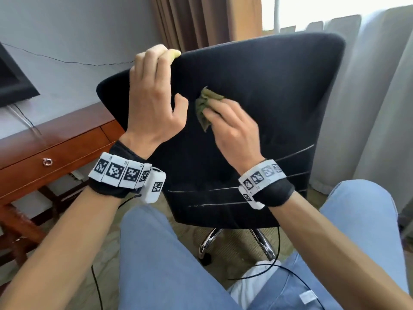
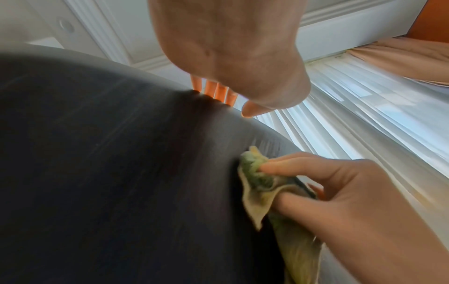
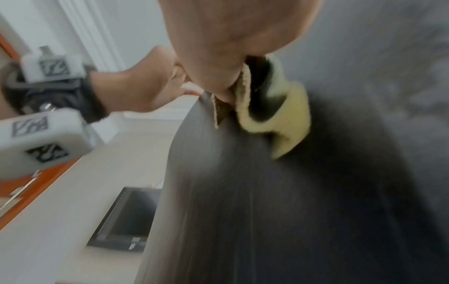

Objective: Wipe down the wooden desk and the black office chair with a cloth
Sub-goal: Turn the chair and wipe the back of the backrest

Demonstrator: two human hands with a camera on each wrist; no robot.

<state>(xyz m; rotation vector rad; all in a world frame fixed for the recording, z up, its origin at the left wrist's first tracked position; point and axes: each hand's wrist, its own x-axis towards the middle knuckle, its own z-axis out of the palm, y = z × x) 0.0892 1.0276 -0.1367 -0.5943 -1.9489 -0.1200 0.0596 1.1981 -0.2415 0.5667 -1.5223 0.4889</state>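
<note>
Chair step underway: right hand [image 1: 232, 128] pinches crumpled green cloth [image 1: 206, 104] vs. black fabric chair back [image 1: 268, 90]; left hand [image 1: 154, 95] curled over top edge. Next, likely: sweep cloth twd lower back w/ steady pressure.

No legible text (only coded markers)

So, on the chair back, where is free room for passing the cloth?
The chair back is bare right of the cloth up to its right edge, and below both wrists. The top left is crowded: the left hand grips the upper edge, and the right hand works beside it.
</note>
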